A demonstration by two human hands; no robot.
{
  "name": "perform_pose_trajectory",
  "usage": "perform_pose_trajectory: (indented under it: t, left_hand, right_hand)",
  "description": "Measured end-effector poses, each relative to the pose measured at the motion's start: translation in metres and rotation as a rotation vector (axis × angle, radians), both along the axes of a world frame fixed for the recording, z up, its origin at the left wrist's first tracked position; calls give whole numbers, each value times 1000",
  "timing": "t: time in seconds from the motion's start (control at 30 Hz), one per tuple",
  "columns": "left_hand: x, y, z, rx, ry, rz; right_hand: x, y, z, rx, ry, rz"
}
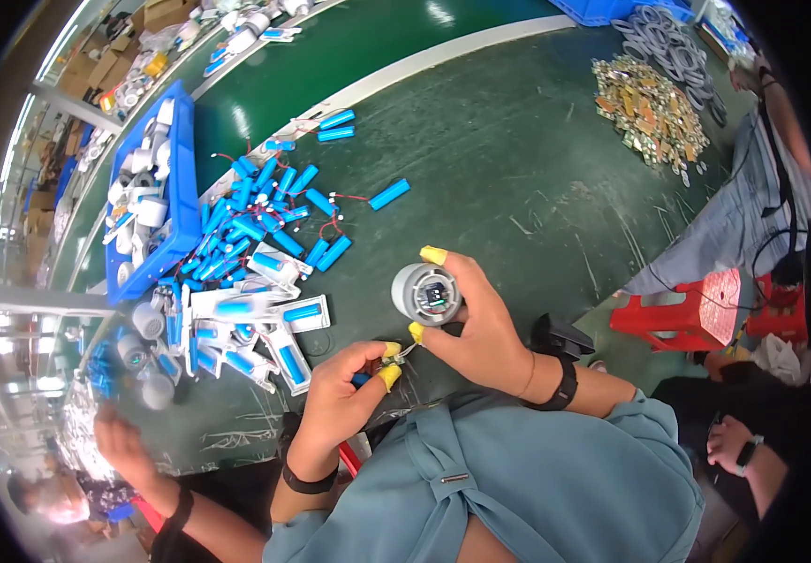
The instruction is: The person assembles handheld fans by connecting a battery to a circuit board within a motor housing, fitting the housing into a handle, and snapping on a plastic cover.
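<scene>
My right hand [480, 333] is closed around a round grey-white housing [415, 293]. Its open end faces up and shows a dark part with small electronics inside. My left hand [344, 389] pinches a small circuit board [392, 362] between thumb and forefinger. A thin light wire runs from the board toward my right thumb. A bit of blue, perhaps a battery cell, shows between the left fingers, mostly hidden. Yellow finger cots cover the thumb and forefinger tips of both hands. Both hands are low over the near edge of the dark green table [480, 141].
Left of my hands lie a heap of blue battery cells [248, 220] with wires and several white packs [290, 361]. Behind stands a blue bin [185, 178] of white parts. Far right hold small metal pieces [654, 113] and grey rings [673, 52]. Co-workers' hands [124, 446] flank me.
</scene>
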State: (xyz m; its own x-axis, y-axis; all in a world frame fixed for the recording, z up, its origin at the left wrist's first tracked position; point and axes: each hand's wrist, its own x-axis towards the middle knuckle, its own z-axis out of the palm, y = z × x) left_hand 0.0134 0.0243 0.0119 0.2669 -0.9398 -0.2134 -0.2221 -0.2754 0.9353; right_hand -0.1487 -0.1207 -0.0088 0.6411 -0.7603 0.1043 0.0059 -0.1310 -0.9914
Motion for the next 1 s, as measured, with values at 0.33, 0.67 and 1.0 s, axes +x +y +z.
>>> perform_pose_trajectory:
  t: [0.33, 0.67, 1.0]
  left_hand:
    - [7, 4, -9, 33, 35, 55]
    - [7, 5, -11, 60, -59, 65]
    - [2, -1, 6, 19, -124, 67]
  right_hand:
    - [2, 1, -2, -280, 106, -134]
    - [6, 1, -13, -266, 50, -74]
    - [6, 2, -6, -334, 156, -96]
